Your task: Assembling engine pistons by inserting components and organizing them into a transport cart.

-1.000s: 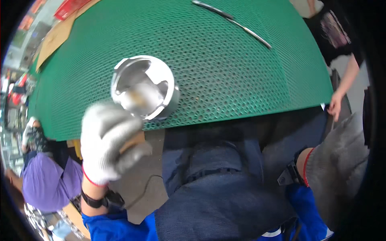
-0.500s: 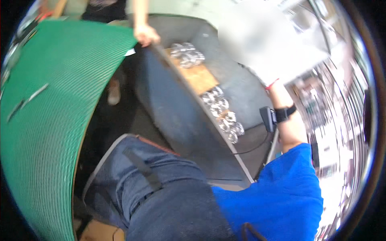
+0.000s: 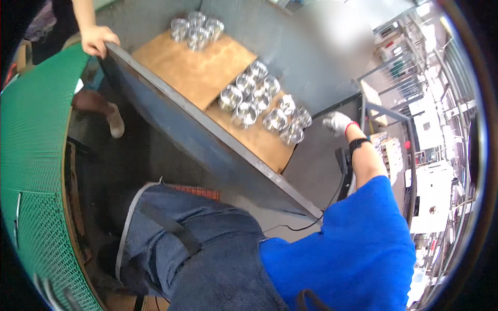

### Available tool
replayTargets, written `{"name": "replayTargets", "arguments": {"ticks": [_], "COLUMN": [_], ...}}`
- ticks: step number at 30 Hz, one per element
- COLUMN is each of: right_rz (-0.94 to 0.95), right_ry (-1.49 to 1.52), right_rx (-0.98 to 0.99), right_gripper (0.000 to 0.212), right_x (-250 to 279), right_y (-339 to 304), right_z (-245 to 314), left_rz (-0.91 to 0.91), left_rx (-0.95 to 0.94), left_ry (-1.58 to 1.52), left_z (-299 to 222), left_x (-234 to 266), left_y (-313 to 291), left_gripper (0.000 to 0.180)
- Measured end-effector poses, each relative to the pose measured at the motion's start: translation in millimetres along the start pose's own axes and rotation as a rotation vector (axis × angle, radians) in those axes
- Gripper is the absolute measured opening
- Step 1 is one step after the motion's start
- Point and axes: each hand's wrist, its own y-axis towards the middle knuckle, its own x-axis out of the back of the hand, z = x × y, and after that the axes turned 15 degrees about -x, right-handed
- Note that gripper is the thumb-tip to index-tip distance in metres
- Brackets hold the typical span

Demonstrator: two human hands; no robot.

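Observation:
My right hand [image 3: 337, 123], in a white glove with a red cuff, reaches out at the right side of a large grey metal bin [image 3: 207, 129]. It is just right of the nearest shiny round metal parts [image 3: 293, 133]; whether its fingers are curled or spread is too unclear to tell. A dark band circles my right wrist. Several more such metal parts [image 3: 246, 114] stand in groups on brown cardboard sheets [image 3: 194, 65] inside the bin. My left hand is out of view.
Another person's bare hand [image 3: 98, 40] grips the bin's rim at the far left. A green ribbed mat [image 3: 36, 150] covers a surface on the left. A black cable [image 3: 303, 228] runs near the bin's near corner. A grey metal frame [image 3: 386, 116] stands at the right.
The view has shifted, so more of the bin and its metal parts shows. My right hand, earlier lost in a white blur, now shows lower. The other person's hand stays on the rim.

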Motion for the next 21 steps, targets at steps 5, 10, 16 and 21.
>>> {"name": "replayTargets", "arguments": {"ticks": [5,10,16,21], "right_rz": [0.119,0.119,0.110,-0.142], "right_ry": [-0.090,-0.395,-0.416,-0.406], "right_rx": [0.227,0.462,0.589,0.616], "right_gripper": [0.041,0.043,0.041,0.044], "right_x": [-77.9,-212.6,-245.7,-237.3], "right_y": [70.3,139.3,112.0,115.8], "right_z": [137.8,130.9,215.3,298.5], "left_rz": [0.275,0.395,0.341,0.235], "left_rx": [0.181,0.396,0.387,0.517], "left_ry": [-0.142,-0.158,-0.156,-0.072], "left_z": [-27.2,-22.7,-29.7,-44.9], "left_x": [97.4,78.6,29.0,15.4], "left_y": [-116.9,-99.1,-100.8,-104.2], "left_gripper": [0.055,0.059,0.058,0.057]}}
